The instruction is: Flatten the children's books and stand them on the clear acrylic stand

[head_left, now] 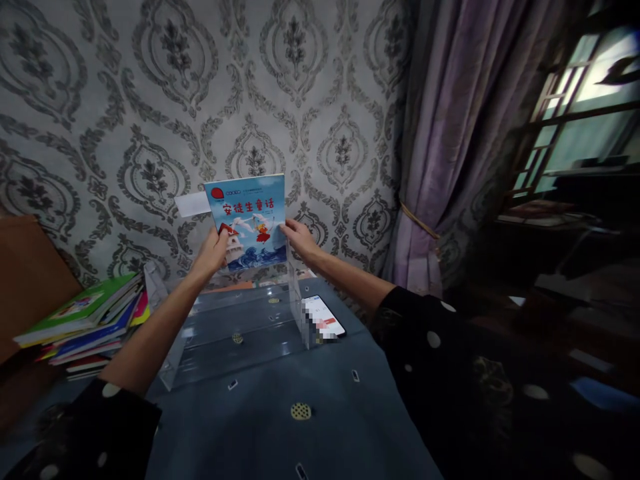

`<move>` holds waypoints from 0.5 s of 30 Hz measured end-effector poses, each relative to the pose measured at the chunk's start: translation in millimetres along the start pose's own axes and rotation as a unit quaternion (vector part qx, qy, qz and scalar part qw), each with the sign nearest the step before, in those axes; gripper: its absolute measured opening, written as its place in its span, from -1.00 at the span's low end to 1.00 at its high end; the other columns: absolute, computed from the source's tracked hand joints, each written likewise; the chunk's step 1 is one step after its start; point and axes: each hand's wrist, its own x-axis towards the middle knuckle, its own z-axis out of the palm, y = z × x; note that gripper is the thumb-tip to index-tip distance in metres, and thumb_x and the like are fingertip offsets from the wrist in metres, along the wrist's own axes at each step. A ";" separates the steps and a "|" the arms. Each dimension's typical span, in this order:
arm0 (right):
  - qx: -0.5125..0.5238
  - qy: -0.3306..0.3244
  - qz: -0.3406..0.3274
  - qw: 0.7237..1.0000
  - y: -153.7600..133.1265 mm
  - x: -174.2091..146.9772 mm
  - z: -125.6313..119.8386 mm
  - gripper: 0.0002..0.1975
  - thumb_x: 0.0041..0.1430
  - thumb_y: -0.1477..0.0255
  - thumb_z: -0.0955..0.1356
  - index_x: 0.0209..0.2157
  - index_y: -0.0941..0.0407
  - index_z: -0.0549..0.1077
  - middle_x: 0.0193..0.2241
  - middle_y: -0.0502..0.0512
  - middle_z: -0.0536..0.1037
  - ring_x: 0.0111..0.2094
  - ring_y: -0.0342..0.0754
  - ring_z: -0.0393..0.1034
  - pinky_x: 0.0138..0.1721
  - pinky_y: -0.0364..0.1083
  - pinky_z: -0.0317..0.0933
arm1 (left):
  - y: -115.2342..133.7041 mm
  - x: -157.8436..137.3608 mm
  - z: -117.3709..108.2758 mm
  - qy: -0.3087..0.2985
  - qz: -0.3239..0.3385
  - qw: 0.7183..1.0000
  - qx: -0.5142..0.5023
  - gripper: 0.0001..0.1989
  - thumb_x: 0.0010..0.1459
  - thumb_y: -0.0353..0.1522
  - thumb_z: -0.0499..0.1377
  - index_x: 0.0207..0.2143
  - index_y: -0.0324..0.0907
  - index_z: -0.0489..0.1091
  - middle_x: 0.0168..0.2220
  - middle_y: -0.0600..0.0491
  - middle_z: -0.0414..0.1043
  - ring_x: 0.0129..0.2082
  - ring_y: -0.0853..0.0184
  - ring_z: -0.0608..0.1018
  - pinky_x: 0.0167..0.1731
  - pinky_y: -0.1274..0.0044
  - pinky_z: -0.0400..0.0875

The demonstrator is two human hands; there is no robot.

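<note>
Between my two hands a blue picture book [255,213] is held up, its cover with red Chinese lettering facing me. My left hand [214,249] grips the lower left edge, thumb on the front. On the right edge, my right hand [299,237] pinches the cover, its fingers partly behind the book. Below the book stands a clear acrylic rack [299,307] on the blue cloth. Beside the rack's right panel lies a phone [325,316] with a lit screen.
A stack of books [95,317] lies left of the rack, against a brown cardboard box [37,277]. Patterned wallpaper [295,60] rises behind. A purple curtain [440,147] hangs at the right, near a dark shelf area. The tablecloth [270,433] carries small printed shapes.
</note>
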 end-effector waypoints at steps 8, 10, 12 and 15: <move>0.002 0.007 0.011 1.000 -10.9 -11.5 -7.1 -0.71 0.24 0.37 0.27 -0.12 0.16 0.55 -0.14 0.12 0.63 -0.06 0.00 0.47 -0.01 -0.04 0.32 | 3.7 -4.8 -2.0 -0.014 -0.032 0.999 -0.011 -0.68 0.35 -0.21 0.02 0.01 -0.20 0.34 -0.11 -0.09 0.45 -0.32 0.28 0.52 -0.57 0.59 0.43; -0.003 0.014 0.009 1.000 -13.8 -14.1 -10.2 -0.70 0.23 0.36 0.28 -0.10 0.15 0.55 -0.10 0.15 0.63 -0.02 0.03 0.48 0.02 0.02 0.32 | 4.1 -5.0 -2.0 -0.010 -0.032 0.999 -0.012 -0.68 0.35 -0.21 0.03 0.02 -0.21 0.33 -0.07 -0.11 0.45 -0.27 0.25 0.54 -0.52 0.55 0.47; -0.011 0.023 0.006 1.000 -16.0 -17.9 -13.3 -0.69 0.22 0.35 0.29 -0.07 0.16 0.54 -0.06 0.18 0.62 0.01 0.06 0.47 0.07 0.06 0.31 | 3.9 -6.6 -1.9 -0.004 -0.028 1.000 -0.011 -0.68 0.35 -0.22 0.05 0.02 -0.22 0.32 -0.04 -0.14 0.44 -0.20 0.22 0.55 -0.47 0.53 0.50; -0.019 0.031 0.001 0.999 -18.5 -33.9 -16.0 -0.63 0.20 0.30 0.33 -0.03 0.22 0.50 0.03 0.31 0.56 0.09 0.12 0.43 0.17 0.09 0.23 | 0.9 -18.0 -3.9 0.013 -0.016 1.000 -0.006 -0.65 0.35 -0.23 0.06 0.08 -0.22 0.26 0.04 -0.16 0.43 -0.07 0.17 0.55 -0.34 0.46 0.55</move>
